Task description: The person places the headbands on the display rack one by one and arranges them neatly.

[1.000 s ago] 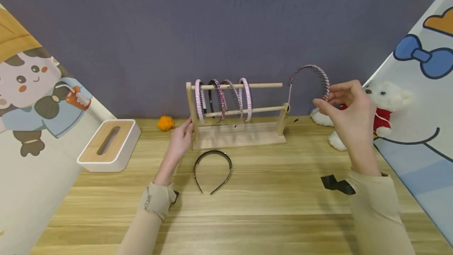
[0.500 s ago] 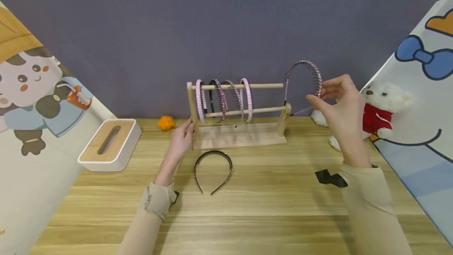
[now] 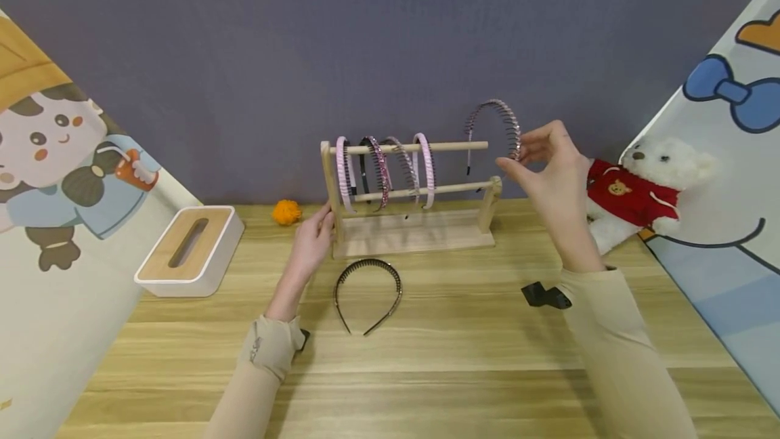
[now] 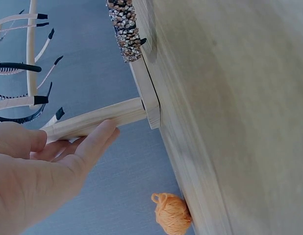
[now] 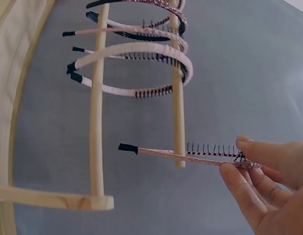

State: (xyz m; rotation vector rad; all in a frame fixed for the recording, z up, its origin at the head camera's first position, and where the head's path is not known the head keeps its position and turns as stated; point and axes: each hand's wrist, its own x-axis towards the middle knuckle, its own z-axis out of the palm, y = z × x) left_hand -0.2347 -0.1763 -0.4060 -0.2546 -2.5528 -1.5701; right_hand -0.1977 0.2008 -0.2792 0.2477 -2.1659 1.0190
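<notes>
My right hand (image 3: 557, 171) pinches a glittery pink toothed headband (image 3: 510, 120) between thumb and fingers. In the head view its arch stands above the free end of the wooden headband rack's (image 3: 420, 242) upper bar. The right wrist view shows this headband (image 5: 190, 159) overlapping the bar's tip, its dark-capped end pointing toward the lower bar. At the rack's left upright, my left hand (image 3: 313, 242) holds the post (image 4: 97, 117) with thumb and fingers. Several headbands hang on the bars, including a pale pink wrapped one (image 3: 428, 175) nearest the open end.
A black toothed headband (image 3: 368, 264) lies on the table in front of the rack. At left stand a tissue box (image 3: 189, 249) and an orange pompom (image 3: 286, 212). A white teddy bear in a red sweater (image 3: 634, 195) sits at right, before the patterned side panel.
My right hand has moved left with the pink headband, from beyond the rack's right end to the upper bar's tip. The left hand stays on the upright.
</notes>
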